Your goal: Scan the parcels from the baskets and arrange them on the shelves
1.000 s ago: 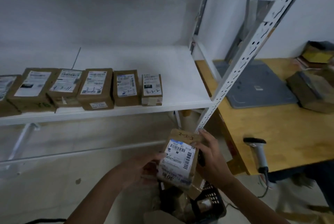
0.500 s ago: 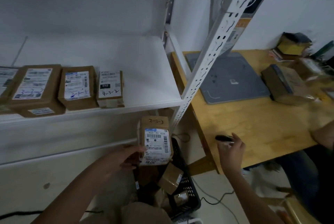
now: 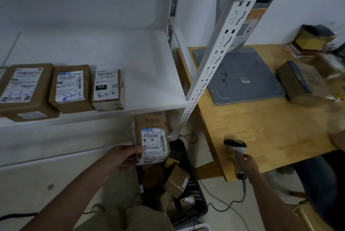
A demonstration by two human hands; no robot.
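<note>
My left hand (image 3: 121,158) holds a small brown parcel (image 3: 152,137) marked 2-3-3, label up, just below the front edge of the white shelf (image 3: 149,74). My right hand (image 3: 249,163) grips the handle of a handheld barcode scanner (image 3: 236,149) at the near edge of the wooden table (image 3: 270,124), about a forearm's length right of the parcel. A black basket (image 3: 188,184) with several more parcels sits on the floor beneath the held parcel. Three labelled parcels marked 3-3-2 (image 3: 26,90), 2-1-5 (image 3: 70,87) and 4-3-2 (image 3: 107,89) lie in a row on the shelf.
A white perforated upright (image 3: 211,66) of the shelving stands between shelf and table. On the table lie a grey pad (image 3: 240,79), a brown wrapped package (image 3: 296,83) and a stack of items (image 3: 311,40) at the back. The scanner's cable (image 3: 229,204) trails across the floor.
My right hand reached the table edge and took hold of the scanner. My left hand kept the parcel, now alone. The view has turned rightward toward the table.
</note>
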